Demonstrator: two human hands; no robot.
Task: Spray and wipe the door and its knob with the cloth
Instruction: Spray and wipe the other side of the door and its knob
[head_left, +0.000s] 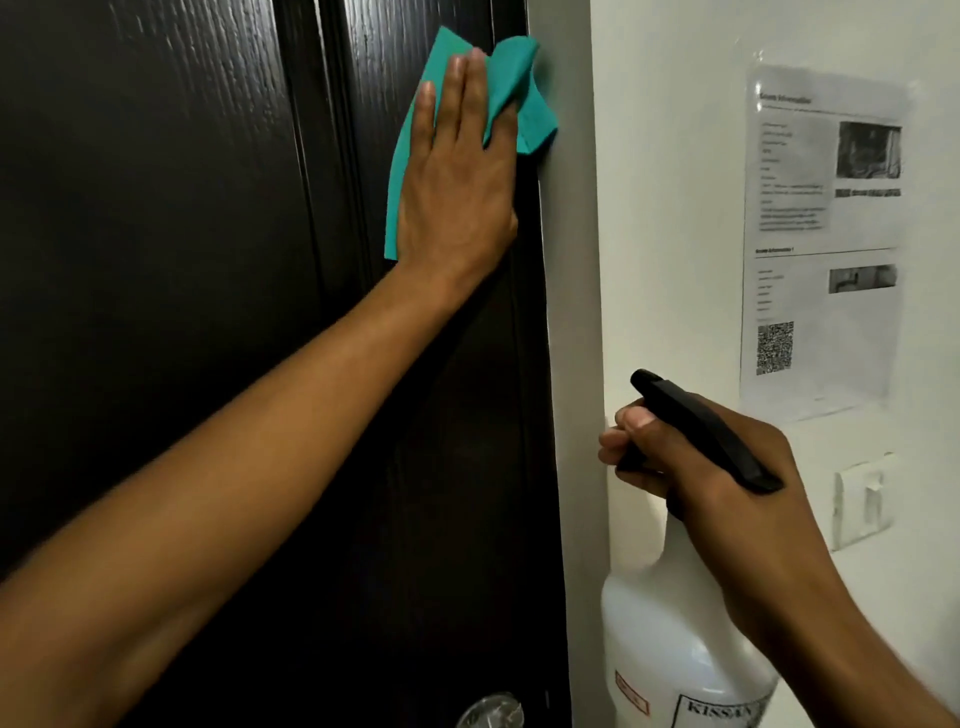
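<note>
A dark brown wooden door (182, 260) fills the left half of the view. My left hand (457, 176) presses a teal cloth (519, 88) flat against the door near its right edge, fingers straight and pointing up. The cloth sticks out above and to both sides of the hand. A silver door knob (491, 712) shows partly at the bottom edge, below my left forearm. My right hand (727, 483) grips the neck and black trigger head of a white spray bottle (670, 634) in front of the wall, to the right of the door.
A grey door frame (569, 260) runs down beside the door. On the white wall hang a printed paper sheet with a QR code (821, 239) and, lower, a white light switch (862, 499).
</note>
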